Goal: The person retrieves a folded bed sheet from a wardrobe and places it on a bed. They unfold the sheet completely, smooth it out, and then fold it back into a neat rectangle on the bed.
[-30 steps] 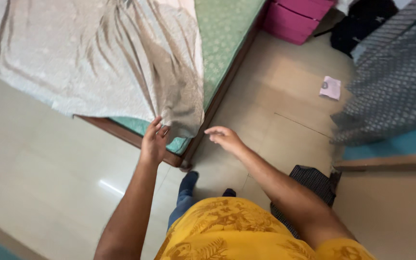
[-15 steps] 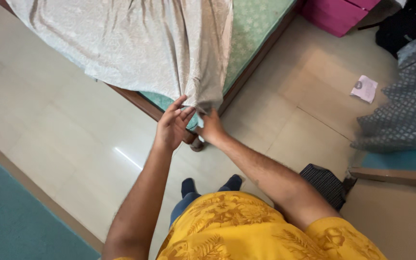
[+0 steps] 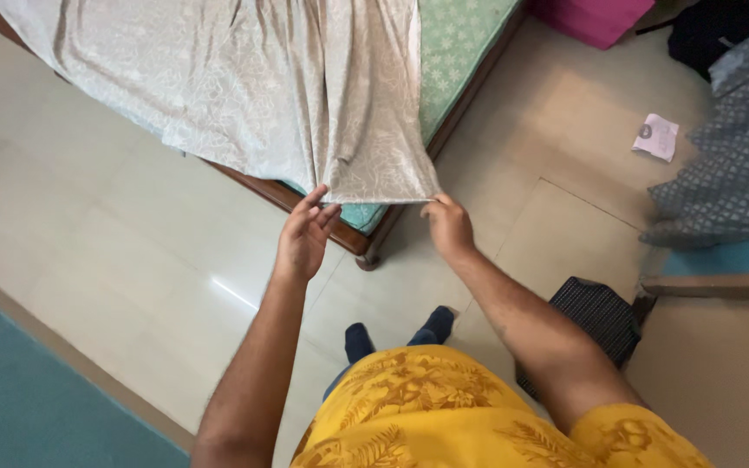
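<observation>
Bedsheet [image 3: 244, 95], pale grey and patterned, draped over the green mattress [image 3: 461, 43] with its corner hanging past the bed's foot. We pinch that hem in our right hand [image 3: 448, 227]; our left hand [image 3: 303, 238], fingers loosely spread, touches the edge. We judge it light, limp and best gripped along the hem; no containers visible.

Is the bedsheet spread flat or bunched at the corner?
Bunched: the bedsheet gathers in folds toward the corner pinched by the right hand.

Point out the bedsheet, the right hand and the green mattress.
bedsheet [image 3: 244, 95], head view, on its patterned middle.
right hand [image 3: 449, 227], head view, on the back of the hand.
green mattress [image 3: 457, 43], head view, on its uncovered top.
</observation>
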